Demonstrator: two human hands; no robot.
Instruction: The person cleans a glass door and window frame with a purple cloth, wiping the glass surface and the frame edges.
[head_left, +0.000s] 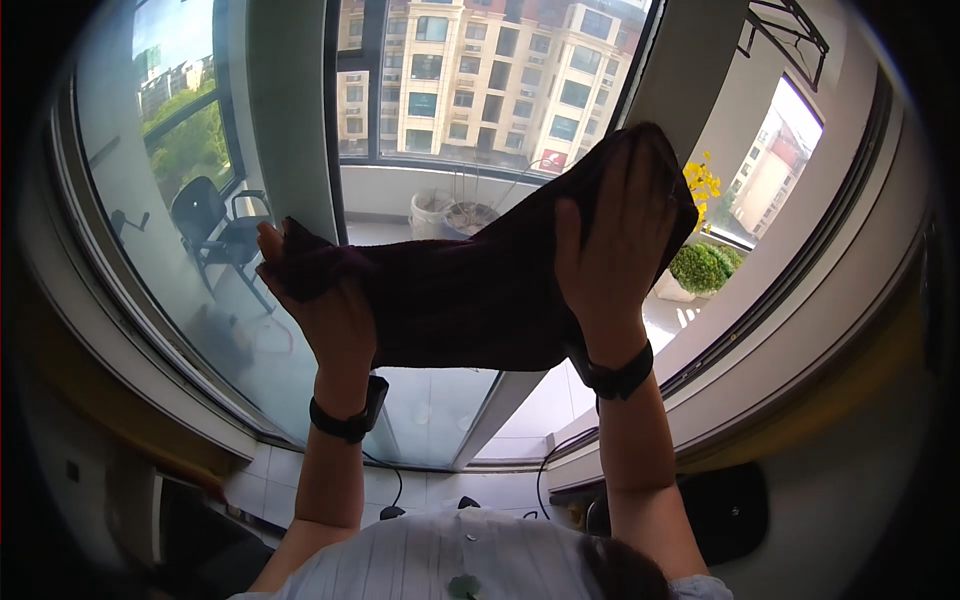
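A dark, purplish-black cloth (465, 307) is stretched between my two hands in front of a sliding glass door (427, 420). My left hand (337, 322) grips its left end, where the fabric is bunched over the fingers. At the other end, my right hand (619, 232) lies nearly flat on the cloth, holding it up with the fingers extended and the thumb apart. That side reaches higher than the left. Whether the cloth touches the glass, I cannot tell. Each wrist wears a black band.
Beyond the glass are a black chair (221, 225), a white bucket (431, 212) and a plant pot (471, 217). A leafy green plant (703, 268) stands right, past the door frame (757, 337). Black cables (551, 457) run along the tiled floor (420, 487) near my feet.
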